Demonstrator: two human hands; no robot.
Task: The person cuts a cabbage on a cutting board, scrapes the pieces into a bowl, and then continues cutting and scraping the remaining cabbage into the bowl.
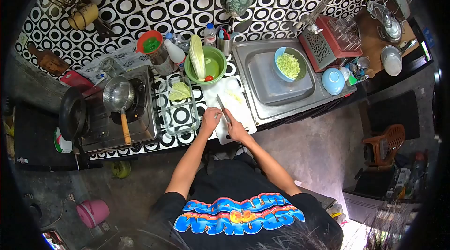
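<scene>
My right hand [236,127] is wrapped round the handle of a knife [221,104], its blade pointing away from me over a white cutting board [225,134]. Just left of the knife, my left hand [212,119] has its fingers drawn together at the board's left edge; whether anything small is in them is hidden. Pale bits of chopped cabbage [234,97] lie on the board. Behind it stands a green bowl [223,65] with a napa cabbage [198,60] and a small tomato [209,78]. A cabbage leaf [180,91] rests in a glass dish [181,132] to the left.
In the sink [243,55], a blue bowl [279,73] of shredded cabbage stands on a plastic container [267,88]. A saucepan [118,94] sits on the stove [96,130] at left. Bottles [175,54] line the wall; another blue bowl [332,82] is right of the sink.
</scene>
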